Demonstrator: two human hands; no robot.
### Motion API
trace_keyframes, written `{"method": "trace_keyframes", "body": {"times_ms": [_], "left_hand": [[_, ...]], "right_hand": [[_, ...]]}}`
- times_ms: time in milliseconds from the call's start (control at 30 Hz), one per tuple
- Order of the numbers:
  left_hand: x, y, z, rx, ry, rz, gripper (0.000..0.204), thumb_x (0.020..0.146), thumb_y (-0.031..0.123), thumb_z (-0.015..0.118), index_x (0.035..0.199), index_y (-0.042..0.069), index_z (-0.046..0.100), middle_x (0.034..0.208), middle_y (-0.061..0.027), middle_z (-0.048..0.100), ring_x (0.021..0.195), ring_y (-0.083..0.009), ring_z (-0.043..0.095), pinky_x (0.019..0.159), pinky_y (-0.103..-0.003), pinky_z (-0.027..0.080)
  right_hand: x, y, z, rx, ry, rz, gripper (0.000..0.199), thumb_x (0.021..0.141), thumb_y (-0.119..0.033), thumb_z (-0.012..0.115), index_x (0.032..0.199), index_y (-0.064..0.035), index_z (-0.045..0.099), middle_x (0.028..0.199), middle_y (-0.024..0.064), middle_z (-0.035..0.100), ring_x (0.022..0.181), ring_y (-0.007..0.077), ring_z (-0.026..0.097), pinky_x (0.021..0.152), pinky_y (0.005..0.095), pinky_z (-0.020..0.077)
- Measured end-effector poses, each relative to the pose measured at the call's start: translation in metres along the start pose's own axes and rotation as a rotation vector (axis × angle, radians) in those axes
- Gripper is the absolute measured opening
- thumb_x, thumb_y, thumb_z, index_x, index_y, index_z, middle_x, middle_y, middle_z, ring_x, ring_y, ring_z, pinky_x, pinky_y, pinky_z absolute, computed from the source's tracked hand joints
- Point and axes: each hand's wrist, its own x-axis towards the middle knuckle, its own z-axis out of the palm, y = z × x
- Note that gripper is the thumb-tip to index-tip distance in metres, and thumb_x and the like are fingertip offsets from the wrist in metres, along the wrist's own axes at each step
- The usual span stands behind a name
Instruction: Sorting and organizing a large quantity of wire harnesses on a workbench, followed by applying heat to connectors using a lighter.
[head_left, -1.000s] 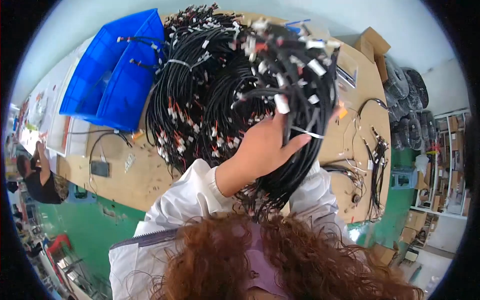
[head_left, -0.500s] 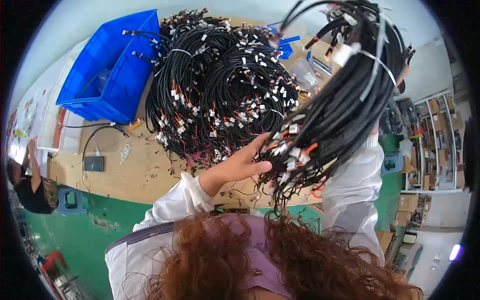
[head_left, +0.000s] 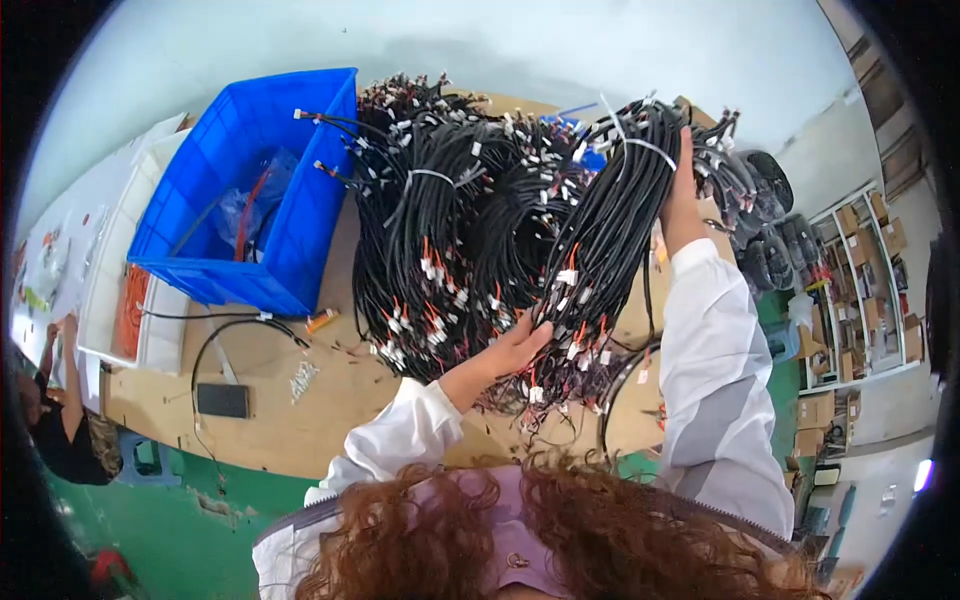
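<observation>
A thick bundle of black cables, bound with a white zip tie near its far end, lies slanted on the right part of a large cable heap. White connectors and orange wire ends hang from its near end. My left hand holds that near end, thumb on top and fingers hidden among the wires. At the far right side my right hand is wrapped against the bundle beside the tie, its fingers partly hidden. Left of it lie more coiled black cable bundles, one also tied in white.
A blue plastic bin with clear bags inside stands left of the heap. Beside it are a white tray with orange wires, a dark box and small white connectors. Another person is at far left; shelves stand right.
The bundle has come down from its raised position onto the heap's right side, with both hands still on it. My right hand now shows at its far end. The view has shifted.
</observation>
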Motion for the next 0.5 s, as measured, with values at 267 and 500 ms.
{"method": "trace_keyframes", "body": {"times_ms": [267, 500], "left_hand": [[0.031, 0.067, -0.17, 1.286, 0.734, 0.377, 0.039, 0.07, 0.012, 0.061, 0.104, 0.002, 0.047, 0.111, -0.0184, 0.043, 0.105, -0.0356, 0.04, 0.09, -0.039, 0.033], [0.153, 0.065, -0.234, 1.787, 0.56, -0.179, 0.076, 0.062, 0.023, 0.067, 0.125, 0.006, 0.029, 0.127, -0.0205, 0.031, 0.113, -0.0432, 0.033, 0.095, -0.049, 0.026]], "right_hand": [[0.052, 0.141, 0.056, 0.029, 0.054, 0.018, 0.047, 0.079, -0.049, 0.052, 0.102, -0.008, 0.058, 0.1, 0.0077, 0.059, 0.087, 0.0207, 0.057, 0.079, 0.0336, 0.0463], [0.115, 0.256, 0.055, -0.05, 0.142, 0.29, 0.087, 0.071, -0.048, 0.063, 0.132, -0.0033, 0.021, 0.13, 0.0113, 0.034, 0.116, 0.0248, 0.035, 0.092, 0.035, 0.0345]]}}
